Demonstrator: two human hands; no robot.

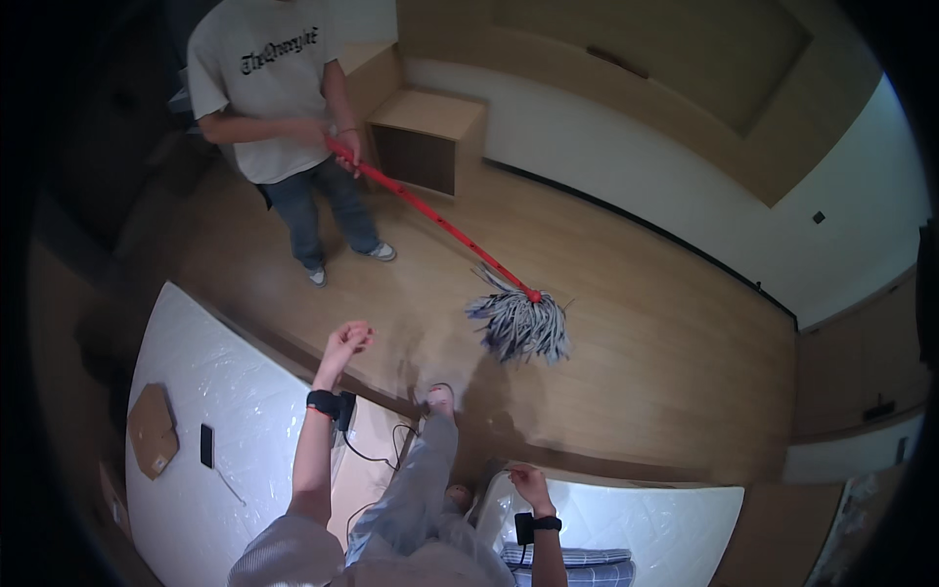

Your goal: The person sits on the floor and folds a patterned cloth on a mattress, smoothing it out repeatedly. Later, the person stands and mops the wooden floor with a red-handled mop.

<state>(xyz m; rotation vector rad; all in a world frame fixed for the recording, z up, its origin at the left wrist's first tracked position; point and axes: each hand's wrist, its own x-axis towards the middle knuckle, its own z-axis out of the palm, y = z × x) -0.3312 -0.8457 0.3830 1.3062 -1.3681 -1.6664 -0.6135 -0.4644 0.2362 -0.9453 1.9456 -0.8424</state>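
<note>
My left hand [348, 346] is raised over the floor beside the left mattress, fingers loosely curled, with nothing in it. My right hand [530, 486] hangs by the near edge of the right mattress [660, 513], its fingers bent and nothing visible in them. Each wrist wears a black strap with a small box and a cable. In front of me, a person [271, 88] grips the red handle [440, 220] of a string mop with both hands. The mop's grey and dark-blue strand head [519, 323] hangs ahead of my foot; whether it touches the floor is unclear.
On the plastic-wrapped left mattress [242, 381] lie a cardboard piece [152, 431] and a black phone-like device [207, 446]. Folded checked fabric [572, 566] rests on the right mattress. Black cable [370, 458] runs beside my leg. A wooden cabinet [429, 114] stands against the wall.
</note>
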